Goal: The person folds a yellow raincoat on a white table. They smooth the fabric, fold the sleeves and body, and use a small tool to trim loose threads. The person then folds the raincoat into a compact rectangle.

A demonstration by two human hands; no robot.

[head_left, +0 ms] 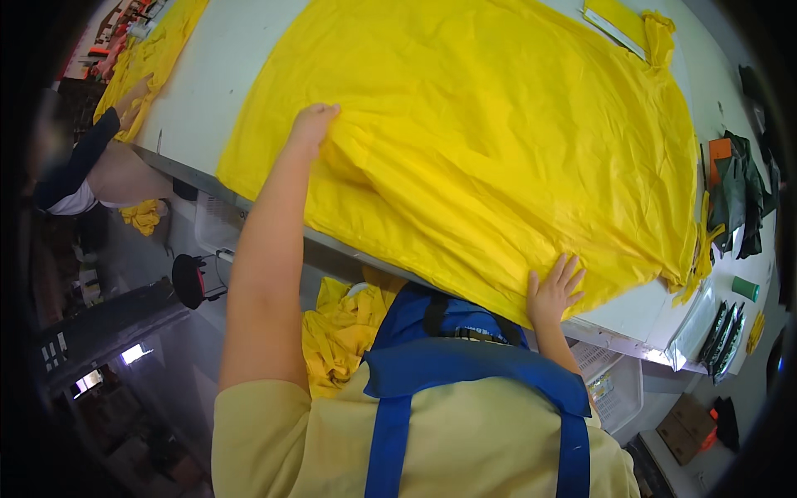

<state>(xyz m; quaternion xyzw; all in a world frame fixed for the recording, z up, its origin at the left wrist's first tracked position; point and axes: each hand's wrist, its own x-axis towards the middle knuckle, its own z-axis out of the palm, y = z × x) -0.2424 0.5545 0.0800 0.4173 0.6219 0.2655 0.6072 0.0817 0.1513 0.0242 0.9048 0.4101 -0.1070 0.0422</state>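
A large piece of thin, shiny yellow fabric (pixel 498 133) lies spread over the white table (pixel 195 108), creased in long folds that run between my two hands. Its near edge hangs slightly over the table's front edge. My left hand (pixel 313 127) is closed on a pinch of the fabric, left of its middle, with my arm stretched far forward. Flat near the front edge, at the right, my right hand (pixel 554 292) presses on the fabric with its fingers spread. Bunched ends of the yellow material gather at the far right.
More yellow fabric (pixel 332 336) is heaped below the table edge, by my lap. Dark green folded pieces (pixel 739 195), a green roll (pixel 745 288) and dark packets (pixel 722 336) lie at the right. White baskets (pixel 618 394) sit underneath. A co-worker (pixel 91 162) handles yellow fabric at far left.
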